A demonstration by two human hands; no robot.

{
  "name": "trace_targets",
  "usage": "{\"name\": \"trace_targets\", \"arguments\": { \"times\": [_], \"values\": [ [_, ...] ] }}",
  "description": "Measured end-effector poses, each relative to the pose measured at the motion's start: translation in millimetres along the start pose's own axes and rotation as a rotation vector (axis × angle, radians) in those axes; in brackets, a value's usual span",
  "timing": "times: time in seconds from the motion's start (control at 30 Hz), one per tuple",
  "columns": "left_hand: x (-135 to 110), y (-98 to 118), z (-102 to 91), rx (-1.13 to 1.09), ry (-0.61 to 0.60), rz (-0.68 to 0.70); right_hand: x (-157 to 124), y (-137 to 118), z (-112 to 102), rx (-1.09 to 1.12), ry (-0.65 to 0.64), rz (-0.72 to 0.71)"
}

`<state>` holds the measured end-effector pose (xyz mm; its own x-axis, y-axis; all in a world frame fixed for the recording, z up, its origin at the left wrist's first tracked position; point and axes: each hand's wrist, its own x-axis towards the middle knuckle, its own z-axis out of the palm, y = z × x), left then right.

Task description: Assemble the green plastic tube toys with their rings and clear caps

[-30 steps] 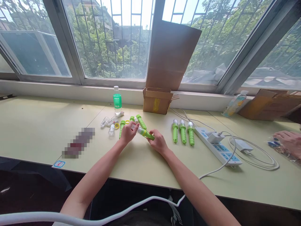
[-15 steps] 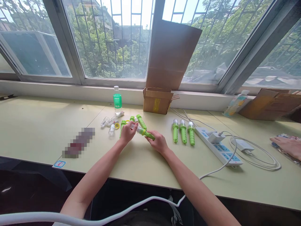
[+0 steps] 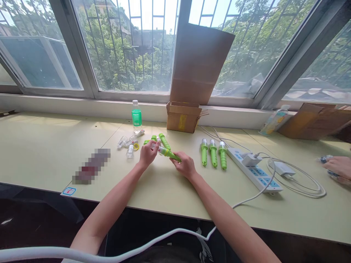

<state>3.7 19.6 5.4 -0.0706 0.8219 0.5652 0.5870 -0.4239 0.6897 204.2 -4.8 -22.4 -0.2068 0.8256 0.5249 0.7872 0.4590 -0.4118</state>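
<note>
My right hand (image 3: 185, 164) is closed round the handle of a green flashlight (image 3: 173, 156), which lies tilted between both hands, just above the table. At its clear end my left hand (image 3: 148, 152) is closed, fingers pinched on the transparent cap (image 3: 160, 149). Behind the hands lie more green flashlight bodies (image 3: 164, 141), partly covered by my left hand. Left of them are several clear plastic caps (image 3: 130, 151) and a yellow ring (image 3: 136, 147). Three green flashlights (image 3: 213, 154) with clear and silvery heads lie in a row to the right.
A bottle with a green label (image 3: 136, 117) and a cardboard box (image 3: 183, 117) stand by the window. On the right lie a white power strip (image 3: 256, 171) and looped cables. Another person's hand (image 3: 340, 167) works at the far right. A white cable (image 3: 153, 245) crosses before me.
My left hand has shifted slightly at the flashlight's clear end, while my right hand stays on the handle. At the far right the other person's hand has moved, gathering a plastic bag.
</note>
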Motion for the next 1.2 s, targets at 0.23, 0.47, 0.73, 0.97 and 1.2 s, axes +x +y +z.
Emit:
{"name": "trace_targets", "arguments": {
  "times": [0.23,0.47,0.73,0.97,1.2],
  "values": [
    [0.0,-0.7,0.6,0.013,-0.007,0.003,1.5,4.6,1.9,0.029,-0.003,-0.006],
    [0.2,-1.9,0.7,-0.001,0.0,0.005,1.2,2.8,0.0,0.041,-0.017,0.003],
    [1.1,-4.2,0.9,0.016,0.014,0.0,1.1,-0.4,-2.7,0.052,-0.104,-0.008],
    [0.5,-3.8,2.3,0.015,0.004,0.006,1.7,0.4,-4.1,0.06,-0.141,-0.021],
    [0.0,-3.3,2.3,0.018,-0.001,0.011,0.9,2.7,0.1,0.068,-0.102,0.036]
  ]
}}
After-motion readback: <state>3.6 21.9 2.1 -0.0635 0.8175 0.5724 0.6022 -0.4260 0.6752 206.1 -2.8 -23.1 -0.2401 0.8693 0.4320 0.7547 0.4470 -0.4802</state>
